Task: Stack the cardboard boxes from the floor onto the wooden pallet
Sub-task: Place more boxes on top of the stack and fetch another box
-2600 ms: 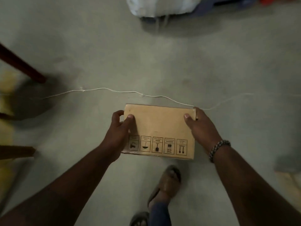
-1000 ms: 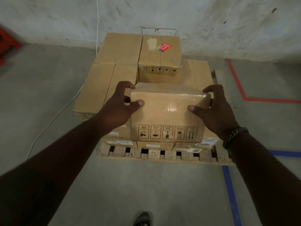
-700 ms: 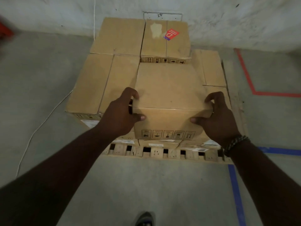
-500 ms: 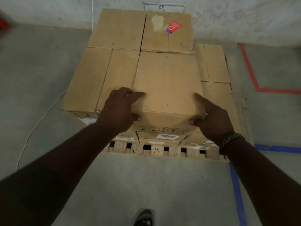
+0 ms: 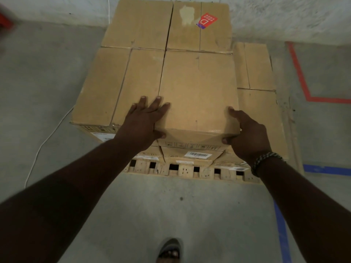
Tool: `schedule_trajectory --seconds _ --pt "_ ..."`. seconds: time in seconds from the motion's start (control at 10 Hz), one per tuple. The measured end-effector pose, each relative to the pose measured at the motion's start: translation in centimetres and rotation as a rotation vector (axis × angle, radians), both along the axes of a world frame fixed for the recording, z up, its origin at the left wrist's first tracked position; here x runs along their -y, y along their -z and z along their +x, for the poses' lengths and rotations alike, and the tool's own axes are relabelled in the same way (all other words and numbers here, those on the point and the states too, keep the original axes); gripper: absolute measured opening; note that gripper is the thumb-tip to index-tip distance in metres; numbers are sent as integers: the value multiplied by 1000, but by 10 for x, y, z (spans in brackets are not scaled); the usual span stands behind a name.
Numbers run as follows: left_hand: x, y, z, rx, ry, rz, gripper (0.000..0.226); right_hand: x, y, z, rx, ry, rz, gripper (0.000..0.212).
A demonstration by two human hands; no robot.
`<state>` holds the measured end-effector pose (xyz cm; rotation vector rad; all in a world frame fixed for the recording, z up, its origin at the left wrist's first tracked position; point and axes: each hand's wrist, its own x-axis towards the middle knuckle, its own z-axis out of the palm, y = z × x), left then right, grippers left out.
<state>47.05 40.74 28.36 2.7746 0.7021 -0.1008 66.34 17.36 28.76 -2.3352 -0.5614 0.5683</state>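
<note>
The box [image 5: 197, 88] sits atop the stack [image 5: 117, 88] at the pallet's [image 5: 182, 170] front edge. The left hand [image 5: 142, 122] presses it with fingers [image 5: 155, 103] straight, while the right hand [image 5: 247, 133] clasps its front-right corner. It looks stiff and fairly light, best held by opposite sides.

At frame centre a box [image 5: 197, 92] sits on the top layer of boxes [image 5: 106, 88] on the pallet [image 5: 190, 170], touching its neighbours to the left and above. The left hand [image 5: 144, 122] lies flat on its lower left corner, fingers straight, thumb against the front face. The right hand [image 5: 247, 133] grips the lower right corner, with a bracelet [image 5: 266, 160] on the wrist. A red sticker [image 5: 207, 20] shows at top centre. A white cord [image 5: 45, 141] runs along the floor at left. Red tape [image 5: 298, 73] and blue tape [image 5: 281, 224] lie at right, and a foot [image 5: 170, 251] shows at the bottom edge.
</note>
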Motion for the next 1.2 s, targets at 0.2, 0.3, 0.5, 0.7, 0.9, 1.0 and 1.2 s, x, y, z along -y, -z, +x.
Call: schedule_trajectory --seconds 0.2,0.3,0.5,0.7,0.9,1.0,1.2 --pt "0 1 -1 9 -1 -16 96 -1 2 0 0 1 0 97" --pt "0 3 -1 12 -3 -22 96 -1 3 0 8 1 1 96" --pt "-1 7 -1 29 0 -1 96 -1 4 -1 4 10 -4 97" --pt "1 7 0 33 -8 5 96 0 2 -6 -3 21 3 95" --pt "6 1 -2 -6 -9 32 99 2 -11 -16 8 -46 -109 98" --pt "11 -9 -4 -55 7 50 98 7 -20 -22 23 -98 -146 95" --pt "33 -64 -20 -38 -51 41 64 23 -69 -35 66 -130 -113 76"
